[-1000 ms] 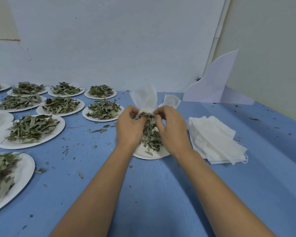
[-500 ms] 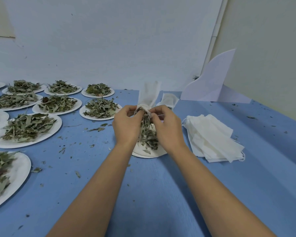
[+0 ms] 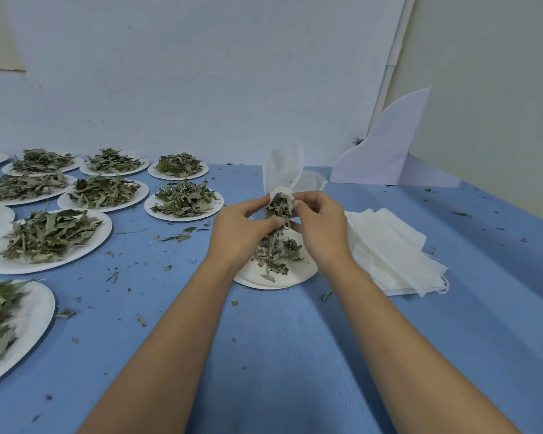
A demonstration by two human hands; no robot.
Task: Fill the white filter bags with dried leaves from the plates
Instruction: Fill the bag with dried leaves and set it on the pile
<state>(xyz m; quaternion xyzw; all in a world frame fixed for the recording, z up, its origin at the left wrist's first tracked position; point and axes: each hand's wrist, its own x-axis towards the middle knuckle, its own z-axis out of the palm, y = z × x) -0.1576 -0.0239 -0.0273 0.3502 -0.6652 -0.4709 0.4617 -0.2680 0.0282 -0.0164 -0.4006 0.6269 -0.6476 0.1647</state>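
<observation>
Found thin white mesh filter bag (image 3: 282,170) mid-fill above round white paper plate (image 3: 264,281) at middle of blue tabletop (image 3: 295,355), left hand (image 3: 242,233) and right hand (image 3: 320,230) pinching its mouth round dried green leaves (image 3: 279,208); judged early, flat white bag stack (image 3: 389,245) by right edge and heaped plates (image 3: 44,236) along left edge pending.
</observation>
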